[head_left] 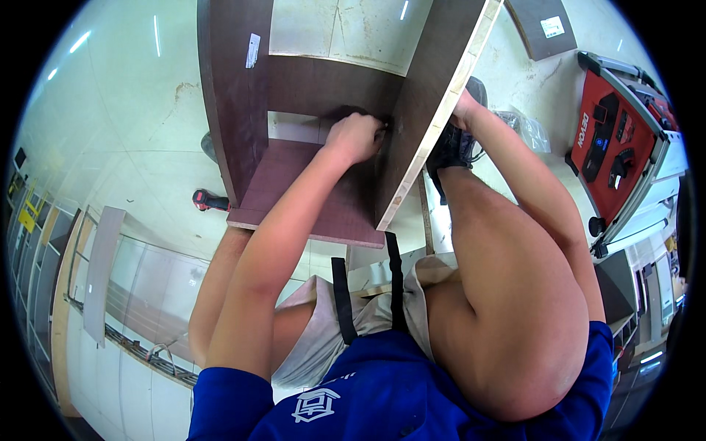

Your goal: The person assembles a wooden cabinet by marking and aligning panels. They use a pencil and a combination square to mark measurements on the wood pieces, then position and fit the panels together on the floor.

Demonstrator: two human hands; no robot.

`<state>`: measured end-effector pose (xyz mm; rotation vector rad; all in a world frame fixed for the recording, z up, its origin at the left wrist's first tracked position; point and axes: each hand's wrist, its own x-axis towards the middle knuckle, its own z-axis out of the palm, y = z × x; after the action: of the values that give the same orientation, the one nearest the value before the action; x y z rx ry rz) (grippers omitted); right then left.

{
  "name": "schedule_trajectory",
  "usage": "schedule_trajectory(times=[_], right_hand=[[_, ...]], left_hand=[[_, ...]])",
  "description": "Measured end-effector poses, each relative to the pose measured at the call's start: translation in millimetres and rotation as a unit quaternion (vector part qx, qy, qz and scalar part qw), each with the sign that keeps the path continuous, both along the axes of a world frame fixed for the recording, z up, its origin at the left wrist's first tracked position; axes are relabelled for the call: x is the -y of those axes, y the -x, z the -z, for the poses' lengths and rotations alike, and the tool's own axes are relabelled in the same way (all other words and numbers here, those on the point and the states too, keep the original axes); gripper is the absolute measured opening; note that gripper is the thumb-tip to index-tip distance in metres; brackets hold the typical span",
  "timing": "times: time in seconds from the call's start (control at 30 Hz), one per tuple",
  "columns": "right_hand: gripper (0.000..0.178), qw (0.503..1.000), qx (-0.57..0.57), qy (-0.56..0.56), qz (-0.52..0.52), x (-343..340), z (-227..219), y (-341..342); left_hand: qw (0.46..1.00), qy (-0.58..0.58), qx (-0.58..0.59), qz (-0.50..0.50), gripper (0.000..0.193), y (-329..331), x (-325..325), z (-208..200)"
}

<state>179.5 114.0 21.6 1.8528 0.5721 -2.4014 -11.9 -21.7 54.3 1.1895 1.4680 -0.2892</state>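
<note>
A dark brown wooden cabinet frame (334, 81) stands before me, with a left side panel (228, 103), a right side panel (426, 81) and a reddish-brown bottom board (294, 176). My left hand (357, 137) reaches inside it, closed, with the fingertips against the inner face of the right panel near the crosspiece. Whatever those fingers pinch is too small and dark to make out. On the outer side of that same panel is my right hand (465, 109); the panel's pale raw edge hides most of its fingers.
A red and black power tool (209, 200) lies on the floor left of the cabinet. To the right stand a red and grey tool case (614, 140) and a clear plastic bag (526, 131). Another brown board (540, 29) lies at the far right. My shoe (450, 151) is beside the right panel.
</note>
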Motion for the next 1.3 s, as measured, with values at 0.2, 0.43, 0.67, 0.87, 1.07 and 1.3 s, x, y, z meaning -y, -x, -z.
schedule_trajectory(times=[0.2, 0.43, 0.67, 0.87, 1.07, 1.3], right_hand=[[0.032, 1.000, -0.010, -0.012, 0.004, 2.8, 3.1, 0.3], [0.031, 1.000, -0.004, -0.011, -0.029, 0.9, 6.7, -2.8], [0.029, 0.999, -0.040, 0.011, 0.001, 9.3, 41.9, -16.5], [0.029, 0.999, -0.035, 0.007, 0.010, 3.6, 14.3, -3.2], [0.030, 1.000, -0.021, 0.014, 0.008, 0.1, 8.3, -0.8], [0.031, 0.999, -0.040, -0.026, 0.015, 7.7, 15.5, -5.9]], left_hand=[[0.999, 0.036, 0.004, 0.001, 0.036, -0.6, 20.7, 0.2], [0.998, 0.042, 0.046, 0.013, 0.034, 15.7, -26.6, -3.2], [0.998, 0.000, 0.054, 0.012, 0.034, 12.3, -60.5, 5.9], [0.996, -0.078, 0.051, -0.011, 0.033, 20.9, -88.9, 16.4], [0.996, -0.087, 0.031, -0.018, 0.033, 18.4, -102.4, 8.6], [0.997, -0.056, 0.013, -0.047, 0.034, 9.6, -69.4, 3.7]])
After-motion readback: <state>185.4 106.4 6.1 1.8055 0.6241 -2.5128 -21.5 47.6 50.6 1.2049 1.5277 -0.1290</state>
